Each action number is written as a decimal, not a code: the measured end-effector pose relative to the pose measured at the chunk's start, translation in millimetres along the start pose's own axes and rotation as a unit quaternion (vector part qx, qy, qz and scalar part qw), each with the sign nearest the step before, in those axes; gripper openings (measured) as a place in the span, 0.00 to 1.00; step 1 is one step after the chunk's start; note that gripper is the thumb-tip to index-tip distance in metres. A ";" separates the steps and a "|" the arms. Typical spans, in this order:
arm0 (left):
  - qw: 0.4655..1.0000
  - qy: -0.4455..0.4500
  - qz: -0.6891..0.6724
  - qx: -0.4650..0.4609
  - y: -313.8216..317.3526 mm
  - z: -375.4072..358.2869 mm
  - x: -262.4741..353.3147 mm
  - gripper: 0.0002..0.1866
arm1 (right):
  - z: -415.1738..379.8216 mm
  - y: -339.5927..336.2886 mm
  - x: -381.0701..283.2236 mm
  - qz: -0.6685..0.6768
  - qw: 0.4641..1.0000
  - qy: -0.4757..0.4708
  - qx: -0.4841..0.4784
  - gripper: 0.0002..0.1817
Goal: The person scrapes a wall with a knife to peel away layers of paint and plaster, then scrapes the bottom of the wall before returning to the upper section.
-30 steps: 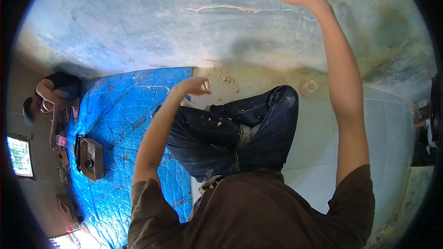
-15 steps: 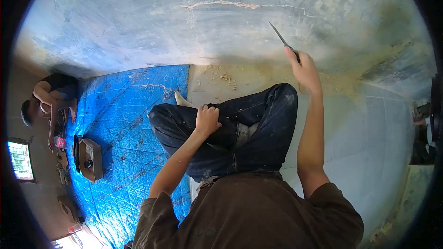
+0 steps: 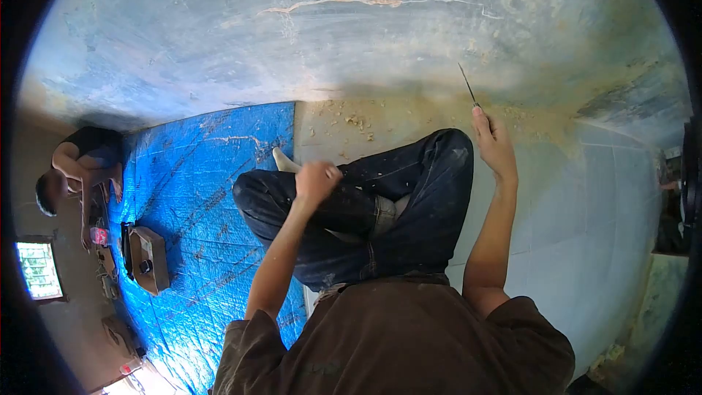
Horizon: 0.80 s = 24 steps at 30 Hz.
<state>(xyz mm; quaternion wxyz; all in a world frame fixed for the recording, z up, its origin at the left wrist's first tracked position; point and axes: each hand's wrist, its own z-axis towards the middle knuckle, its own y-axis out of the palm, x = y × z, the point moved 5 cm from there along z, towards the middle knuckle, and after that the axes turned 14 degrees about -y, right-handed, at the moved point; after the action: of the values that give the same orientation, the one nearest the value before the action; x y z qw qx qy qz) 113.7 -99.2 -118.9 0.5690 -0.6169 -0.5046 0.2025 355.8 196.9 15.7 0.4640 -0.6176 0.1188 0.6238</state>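
Blue tarp covers the floor on the person's left, its far edge running along the foot of a mottled grey wall, presumably laid to catch dirt and give a softer seat. The person sits cross-legged facing that wall, straddling the tarp's right edge, so that both arms have free room ahead. The right hand is closed around the handle of a knife-like tool, above the floor just beyond the right knee; the thin blade points up and away from the body, a hold that probably keeps its tip clear of the legs, with the thumb set near the blade's base, likely for control. The left hand is over the lap, near the left thigh of the dark jeans; it is blurred, so I cannot tell how tightly it is curled or whether it holds anything. A pale crack runs across the wall, well apart from the blade. Crumbs lie on the floor beside the tarp's far right corner. An open box stands near the tarp's left edge, perhaps to leave the sitter's side free, and another person crouches by the far left corner.
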 end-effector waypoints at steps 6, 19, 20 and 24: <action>0.977 0.053 -0.181 0.099 -58.0 35.1 3.4 0.15 | -3.2 1.2 7.8 -0.012 0.998 0.050 -0.025 0.30; 0.972 0.025 0.221 0.071 -5.5 -25.4 0.4 0.23 | -12.9 21.4 32.8 0.004 0.999 0.045 -0.019 0.28; 0.971 0.013 0.227 0.070 -3.5 -29.0 2.2 0.21 | -13.5 22.6 34.9 0.006 0.999 0.038 -0.016 0.28; 0.966 -0.016 0.242 0.090 5.5 -35.0 3.9 0.14 | -15.1 23.8 35.6 0.001 1.000 0.024 -0.018 0.27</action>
<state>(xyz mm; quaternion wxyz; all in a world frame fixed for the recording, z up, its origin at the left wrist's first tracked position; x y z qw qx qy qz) 146.2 -112.5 -113.2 0.5483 -0.6637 -0.3284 0.3886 355.4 188.5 -28.9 0.4493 -0.6407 0.1198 0.6110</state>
